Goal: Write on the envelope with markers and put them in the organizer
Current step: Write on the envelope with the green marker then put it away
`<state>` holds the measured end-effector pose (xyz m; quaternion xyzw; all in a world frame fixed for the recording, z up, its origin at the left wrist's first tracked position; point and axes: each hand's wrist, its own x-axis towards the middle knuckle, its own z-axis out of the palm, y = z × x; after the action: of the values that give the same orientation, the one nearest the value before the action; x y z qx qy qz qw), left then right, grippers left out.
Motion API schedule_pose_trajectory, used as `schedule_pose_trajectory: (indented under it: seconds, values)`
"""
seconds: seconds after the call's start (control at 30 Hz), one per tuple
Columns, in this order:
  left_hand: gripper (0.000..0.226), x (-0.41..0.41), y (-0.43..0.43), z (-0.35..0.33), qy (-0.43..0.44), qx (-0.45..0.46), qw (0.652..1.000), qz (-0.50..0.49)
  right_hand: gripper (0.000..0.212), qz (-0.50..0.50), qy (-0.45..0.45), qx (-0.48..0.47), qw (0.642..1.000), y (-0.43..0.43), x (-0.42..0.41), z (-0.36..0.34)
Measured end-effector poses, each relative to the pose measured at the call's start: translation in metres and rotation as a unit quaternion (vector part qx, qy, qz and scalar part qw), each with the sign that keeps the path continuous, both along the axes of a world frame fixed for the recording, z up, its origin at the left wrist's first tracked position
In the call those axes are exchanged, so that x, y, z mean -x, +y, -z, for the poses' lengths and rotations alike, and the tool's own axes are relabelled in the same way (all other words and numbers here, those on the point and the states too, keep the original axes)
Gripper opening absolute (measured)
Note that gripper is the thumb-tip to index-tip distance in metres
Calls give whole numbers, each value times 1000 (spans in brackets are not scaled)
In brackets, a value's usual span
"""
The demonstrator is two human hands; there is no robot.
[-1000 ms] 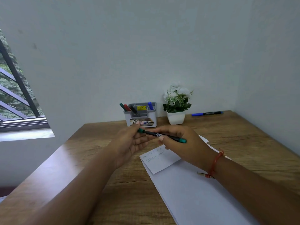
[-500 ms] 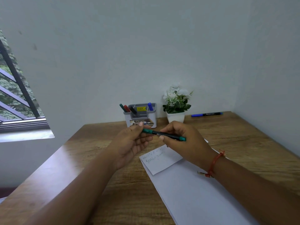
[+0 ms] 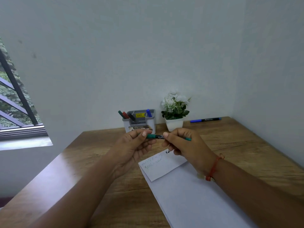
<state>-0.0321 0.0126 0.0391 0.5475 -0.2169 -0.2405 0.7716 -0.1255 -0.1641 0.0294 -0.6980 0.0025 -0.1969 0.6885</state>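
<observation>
Organizer (image 3: 127, 125) at 12 o'clock contains four markers (image 3: 148, 113). Left hand (image 3: 131, 146) and right hand (image 3: 189, 145) both pinch green marker (image 3: 155, 136).

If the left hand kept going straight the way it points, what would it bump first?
Probably the grey organizer, just beyond the left hand, which holds the green marker with the right hand. One view leaves the gap between them unclear.
</observation>
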Motion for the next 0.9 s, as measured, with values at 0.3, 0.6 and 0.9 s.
schedule_pose_trajectory:
  seconds: [0.3, 0.6, 0.9]
  values:
    - [35, 2, -7, -6, -51, 20, 991, -124, 35, 39, 53, -159, 985, -10, -14, -6]
    - [14, -23, -12, -44, -303, -32, 872, -382, 27, 196, 2, 224, 955, -27, -12, 6]
    - [14, -87, -52, -54, -378, -156, 821, -398, 36, 208, 29, 295, 932, -32, -13, 6]
